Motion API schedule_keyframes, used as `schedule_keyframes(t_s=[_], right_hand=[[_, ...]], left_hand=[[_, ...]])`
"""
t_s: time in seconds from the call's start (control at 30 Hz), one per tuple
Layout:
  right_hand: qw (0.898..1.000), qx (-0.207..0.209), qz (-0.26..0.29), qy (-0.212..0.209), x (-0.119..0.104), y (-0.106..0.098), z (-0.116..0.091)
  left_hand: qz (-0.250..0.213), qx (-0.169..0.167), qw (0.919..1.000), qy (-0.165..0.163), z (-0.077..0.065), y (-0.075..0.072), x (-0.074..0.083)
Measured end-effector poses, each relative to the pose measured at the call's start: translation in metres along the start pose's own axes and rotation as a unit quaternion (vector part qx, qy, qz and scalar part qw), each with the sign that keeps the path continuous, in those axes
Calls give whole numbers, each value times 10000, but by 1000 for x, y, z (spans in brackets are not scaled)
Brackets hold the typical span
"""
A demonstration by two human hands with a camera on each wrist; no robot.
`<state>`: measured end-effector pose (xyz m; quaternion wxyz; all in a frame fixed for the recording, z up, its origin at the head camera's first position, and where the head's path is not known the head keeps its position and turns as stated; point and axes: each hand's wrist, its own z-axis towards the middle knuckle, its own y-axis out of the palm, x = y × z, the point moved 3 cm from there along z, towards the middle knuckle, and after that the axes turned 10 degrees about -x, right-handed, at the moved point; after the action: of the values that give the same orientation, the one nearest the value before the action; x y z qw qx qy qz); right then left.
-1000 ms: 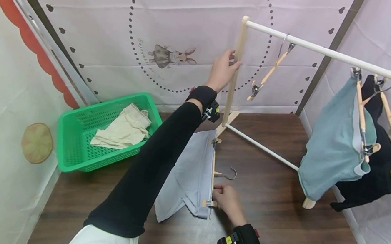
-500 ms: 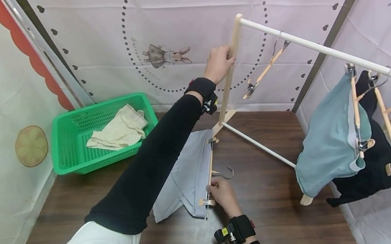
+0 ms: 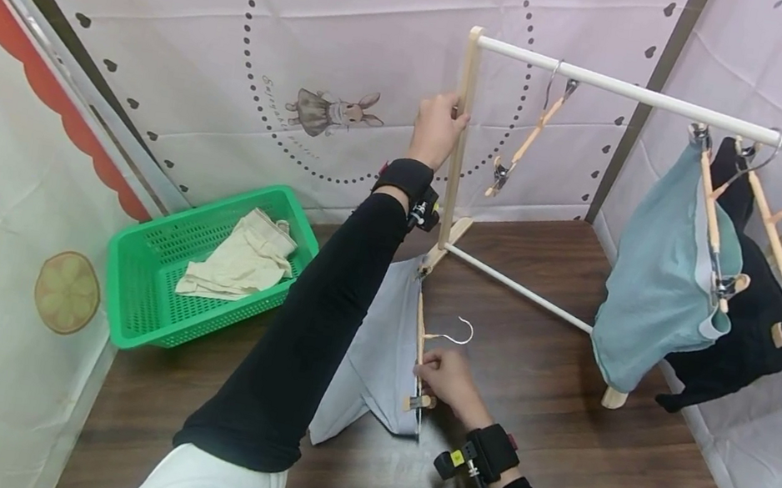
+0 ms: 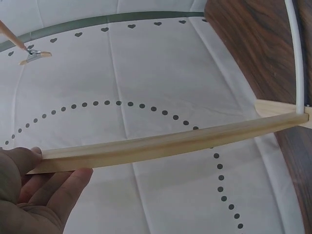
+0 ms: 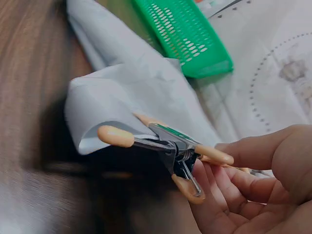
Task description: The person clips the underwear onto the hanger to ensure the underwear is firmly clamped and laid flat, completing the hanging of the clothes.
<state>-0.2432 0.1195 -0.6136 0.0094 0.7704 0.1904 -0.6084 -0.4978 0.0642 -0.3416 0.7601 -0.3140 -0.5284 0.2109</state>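
My left hand [image 3: 435,131] grips the wooden upright post [image 3: 454,177] of a garment rack, fingers curled round it in the left wrist view. Low over the table, my right hand [image 3: 452,384] pinches the wooden bar of a clip hanger [image 3: 421,329] near its closer clip. Light grey-blue trousers [image 3: 382,352] are clipped along that bar by the waist, their legs spreading left, partly behind my left sleeve. The hanger's metal hook [image 3: 459,332] points right. In the right wrist view the closer clip [image 5: 181,150] bites the folded fabric beside my thumb.
From the white top rail [image 3: 626,89] hang a bare clip hanger [image 3: 527,142], a teal garment [image 3: 660,267] and a black garment [image 3: 750,331]. A green basket [image 3: 196,333] with cream cloth [image 3: 240,259] stands at left. The rack's lower white bar [image 3: 517,288] crosses the table.
My right hand has tipped and slightly raised the hanger: its clips have turned and the hook has shifted up. Earlier, the left hand's fingers closed further round the post.
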Motion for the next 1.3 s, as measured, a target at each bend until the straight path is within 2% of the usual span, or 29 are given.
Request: schedule_keyframes(t_s=[0.33, 0.57, 0.73, 0.9, 1.07, 1.2, 1.3], right_hand=[[9982, 47, -502, -316, -60, -55, -36], [9947, 99, -999, -202, -101, -99, -62], [9901, 349, -1331, -283, -132, -135, -82], [9843, 718, -1611, -72, -160, -171, -102], [9643, 1255, -2330, -74, -186, -198, -118], [9426, 1698, -2873, -121, -205, -215, -126], [9224, 2042, -3275, -158, -219, -226, -131]], left_hand=[[-22, -30, 10000, 63, 3, 0, -2], [182, -10, 9997, 139, 0, -1, -2], [74, -57, 9999, 106, -2, -1, -1], [-24, -60, 9999, 87, -2, -1, 0], [-51, -92, 9999, 47, -2, 0, 0], [-105, -54, 9999, 57, -1, 0, -1], [-117, -37, 9999, 77, -1, 0, -2]])
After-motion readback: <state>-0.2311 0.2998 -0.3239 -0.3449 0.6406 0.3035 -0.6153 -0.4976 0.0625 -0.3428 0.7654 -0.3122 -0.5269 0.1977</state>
